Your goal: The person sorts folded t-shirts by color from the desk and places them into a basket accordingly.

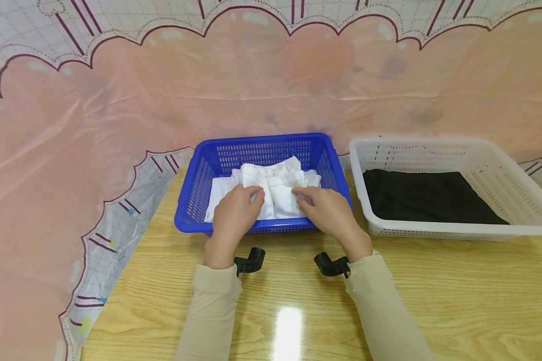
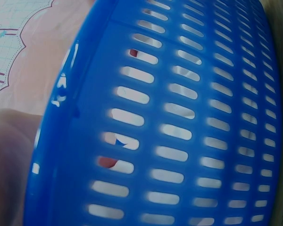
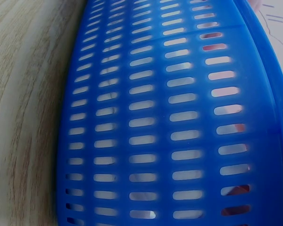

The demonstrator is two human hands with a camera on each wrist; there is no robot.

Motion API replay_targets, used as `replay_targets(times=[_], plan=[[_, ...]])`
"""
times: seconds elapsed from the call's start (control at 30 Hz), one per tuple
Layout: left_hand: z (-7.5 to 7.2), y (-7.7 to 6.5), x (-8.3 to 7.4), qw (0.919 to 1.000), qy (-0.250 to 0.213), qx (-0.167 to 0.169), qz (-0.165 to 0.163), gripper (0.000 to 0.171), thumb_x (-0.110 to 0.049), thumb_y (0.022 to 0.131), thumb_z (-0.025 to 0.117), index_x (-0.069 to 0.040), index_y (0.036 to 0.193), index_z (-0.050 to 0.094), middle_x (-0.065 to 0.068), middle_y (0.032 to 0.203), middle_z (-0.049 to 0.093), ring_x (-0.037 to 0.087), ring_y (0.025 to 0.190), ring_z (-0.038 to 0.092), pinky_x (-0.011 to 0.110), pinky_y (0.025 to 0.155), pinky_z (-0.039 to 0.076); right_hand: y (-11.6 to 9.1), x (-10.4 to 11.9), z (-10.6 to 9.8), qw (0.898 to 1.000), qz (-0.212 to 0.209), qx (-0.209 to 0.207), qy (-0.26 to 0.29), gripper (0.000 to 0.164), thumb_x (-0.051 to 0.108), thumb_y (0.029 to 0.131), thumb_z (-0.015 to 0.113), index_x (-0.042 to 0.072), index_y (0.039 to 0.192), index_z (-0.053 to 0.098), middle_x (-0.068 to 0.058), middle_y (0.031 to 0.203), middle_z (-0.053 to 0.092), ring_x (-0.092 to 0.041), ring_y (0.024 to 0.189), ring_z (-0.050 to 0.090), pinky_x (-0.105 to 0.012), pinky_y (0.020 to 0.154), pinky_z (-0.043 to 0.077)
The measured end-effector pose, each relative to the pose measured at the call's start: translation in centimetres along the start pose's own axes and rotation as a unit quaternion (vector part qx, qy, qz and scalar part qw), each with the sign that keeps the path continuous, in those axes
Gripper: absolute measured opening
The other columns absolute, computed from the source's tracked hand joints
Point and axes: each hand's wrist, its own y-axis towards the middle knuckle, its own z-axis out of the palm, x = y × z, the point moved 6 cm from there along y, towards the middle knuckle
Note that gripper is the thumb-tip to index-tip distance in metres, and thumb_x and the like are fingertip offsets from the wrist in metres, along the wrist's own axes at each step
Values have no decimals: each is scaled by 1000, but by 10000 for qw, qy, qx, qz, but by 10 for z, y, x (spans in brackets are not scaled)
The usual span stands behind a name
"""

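Folded white garments (image 1: pixel 277 193) lie in a blue plastic basket (image 1: pixel 266 228); the top one has a visible waistband and centre seam. My left hand (image 1: pixel 236 208) reaches over the near rim, fingertips at the left side of the top garment. On its right side rest the fingertips of my right hand (image 1: pixel 328 210). Each hand shows loosely bent fingers and a gap between thumb and forefinger. In the left wrist view the slotted basket wall (image 2: pixel 155 117) hides most of the hand. The basket wall (image 3: pixel 146 122) likewise blocks the right wrist view.
To the right, a white plastic basket (image 1: pixel 451 229) holds a folded black cloth (image 1: pixel 428 198). Both baskets stand on a wood-grain table (image 1: pixel 298 281). A pink patterned curtain (image 1: pixel 271 95) hangs behind them and down the left side.
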Motion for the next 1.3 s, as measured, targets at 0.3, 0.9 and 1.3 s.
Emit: replay_targets(times=[0.3,0.9,1.3], plan=[[3,0,1,9998,186,69,26,35,-37,92,39,-22,115,62,6,110,56,26,92,56,46,66,46,1,-1,2,9999,-35,4,-153,32,28,90,52,18,119,60,-4,116,59,-24,100,57,-42,80,45],[3,0,4,9998,91,-88,-123,39,-39,91,43,-15,116,62,12,135,38,35,99,54,52,75,44,1,-2,3,9997,90,87,-205,32,28,90,52,16,118,60,-6,120,56,-26,110,51,-45,88,40],[3,-3,4,9997,143,174,-121,44,-41,91,42,-15,124,54,9,145,22,38,90,57,51,75,44,0,-3,0,9993,358,-14,-117,36,31,91,47,14,122,56,-12,139,35,-29,123,37,-48,95,33]])
